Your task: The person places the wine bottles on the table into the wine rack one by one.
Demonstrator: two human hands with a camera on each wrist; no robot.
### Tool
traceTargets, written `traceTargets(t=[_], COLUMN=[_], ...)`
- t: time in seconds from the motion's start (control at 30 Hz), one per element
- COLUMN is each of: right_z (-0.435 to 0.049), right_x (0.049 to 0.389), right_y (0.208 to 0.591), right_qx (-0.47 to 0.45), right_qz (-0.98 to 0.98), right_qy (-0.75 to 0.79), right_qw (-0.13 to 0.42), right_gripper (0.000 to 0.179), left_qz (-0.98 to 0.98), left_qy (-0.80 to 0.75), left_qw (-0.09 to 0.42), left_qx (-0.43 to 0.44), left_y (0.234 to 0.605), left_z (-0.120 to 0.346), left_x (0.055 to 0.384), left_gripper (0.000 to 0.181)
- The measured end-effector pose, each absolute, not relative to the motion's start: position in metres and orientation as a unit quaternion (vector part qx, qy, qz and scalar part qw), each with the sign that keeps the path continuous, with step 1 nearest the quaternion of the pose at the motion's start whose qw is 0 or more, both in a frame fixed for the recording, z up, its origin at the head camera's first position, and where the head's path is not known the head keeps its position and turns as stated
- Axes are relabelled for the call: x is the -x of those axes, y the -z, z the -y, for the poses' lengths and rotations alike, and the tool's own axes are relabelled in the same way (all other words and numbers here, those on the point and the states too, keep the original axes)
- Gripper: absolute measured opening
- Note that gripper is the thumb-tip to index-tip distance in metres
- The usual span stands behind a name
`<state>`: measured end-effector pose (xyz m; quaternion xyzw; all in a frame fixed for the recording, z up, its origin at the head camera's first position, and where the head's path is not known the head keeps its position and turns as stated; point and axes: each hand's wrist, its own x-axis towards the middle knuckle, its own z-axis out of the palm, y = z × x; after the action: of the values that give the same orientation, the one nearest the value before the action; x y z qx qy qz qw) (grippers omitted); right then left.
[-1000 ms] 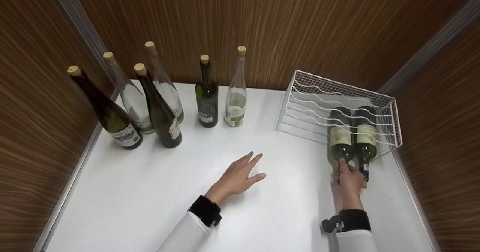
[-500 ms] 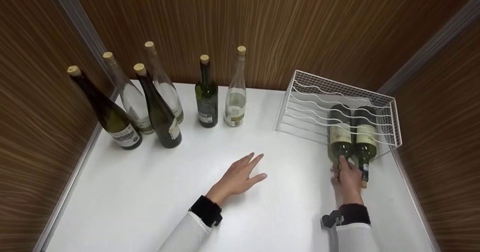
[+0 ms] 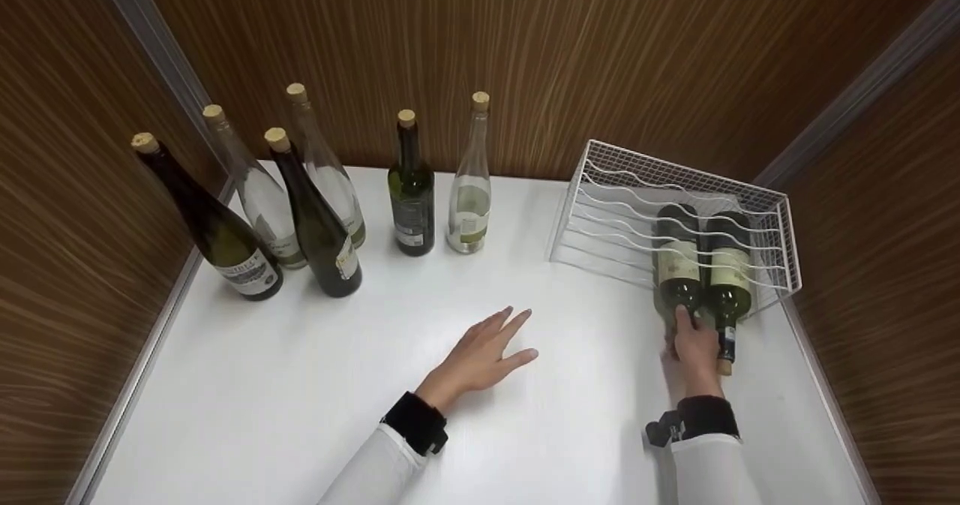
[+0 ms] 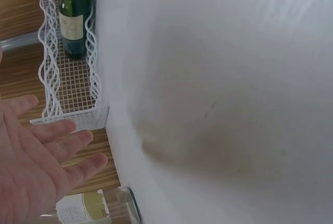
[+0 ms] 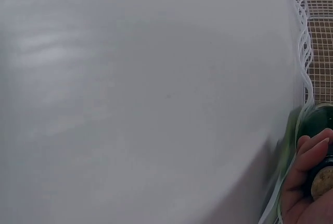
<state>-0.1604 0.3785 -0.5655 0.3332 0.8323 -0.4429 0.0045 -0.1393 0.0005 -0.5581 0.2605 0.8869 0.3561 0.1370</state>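
My right hand (image 3: 696, 347) grips the neck of a dark green wine bottle (image 3: 680, 260) that lies in the white wire rack (image 3: 592, 201), neck toward me. In the right wrist view its cork (image 5: 323, 183) shows within the curled fingers. Close on its right lies a second green wine bottle (image 3: 730, 276) with a pale label, its corked neck sticking out of the rack's front. My left hand (image 3: 474, 355) hovers over or rests on the white table, fingers spread and holding nothing; I cannot tell whether it touches. The left wrist view shows its straight fingers (image 4: 70, 146).
Several corked bottles stand upright at the back left, among them a dark one (image 3: 244, 265) and a clear one (image 3: 266, 212). A green bottle (image 3: 412, 212) and a clear bottle (image 3: 470, 212) stand at the back middle. Wood-grain panels (image 3: 525, 62) wall the white table (image 3: 300, 400).
My right hand has moved forward, away from me, sliding the gripped wine bottle a little deeper into the rack. The left hand has barely shifted.
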Motion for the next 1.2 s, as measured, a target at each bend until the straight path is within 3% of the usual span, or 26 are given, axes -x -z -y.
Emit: traceTargets(t=[0.43,1.2], right_z=[-0.382,-0.386], right_x=[0.167,0.173], right_y=[0.568,0.562], right_qx=[-0.308,-0.323], right_qz=[-0.835,-0.795], right_qy=[0.455,0.514], right_qw=[-0.036,0.002], right_gripper=[0.057,0.062], left_qz=[-0.89,-0.89], left_qy=[-0.344,-0.341], left_qw=[0.143,0.138], left_qx=[-0.263,-0.27], left_y=[0.557,0.557], left_z=[-0.007,-0.008], left_x=[0.138,0.139], left_gripper=[0.074,0.071])
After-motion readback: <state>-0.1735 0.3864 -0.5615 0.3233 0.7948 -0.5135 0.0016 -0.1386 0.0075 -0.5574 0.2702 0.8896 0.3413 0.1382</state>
